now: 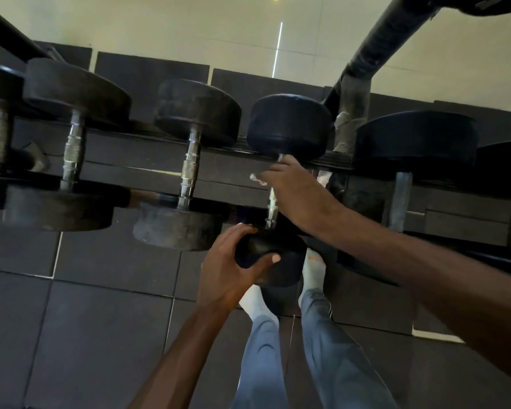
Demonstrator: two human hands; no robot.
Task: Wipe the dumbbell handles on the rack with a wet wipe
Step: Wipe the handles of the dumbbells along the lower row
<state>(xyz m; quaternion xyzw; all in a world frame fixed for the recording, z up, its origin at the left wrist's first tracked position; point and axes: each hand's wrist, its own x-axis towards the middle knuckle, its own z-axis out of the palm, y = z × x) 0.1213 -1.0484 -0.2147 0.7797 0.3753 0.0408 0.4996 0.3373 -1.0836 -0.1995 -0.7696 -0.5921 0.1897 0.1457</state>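
The near black round rubber head [273, 259] of a dumbbell lying on the dark metal rack [331, 165] is gripped by the left hand [233, 270]. A crumpled white wet wipe [258, 179] is held closed around its knurled steel handle [272, 206] by the right hand [295, 193]

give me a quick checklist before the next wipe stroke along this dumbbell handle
1. Wet wipe in right hand: ok, white edge shows past the fingers.
2. Right hand wrapped on handle: ok, at the far end.
3. Left hand steadying near head: ok.
4. Dumbbell seated on rack: cannot tell.
5. Near stretch of handle bare for the stroke: ok.
6. Feet below the dumbbell: not ok.
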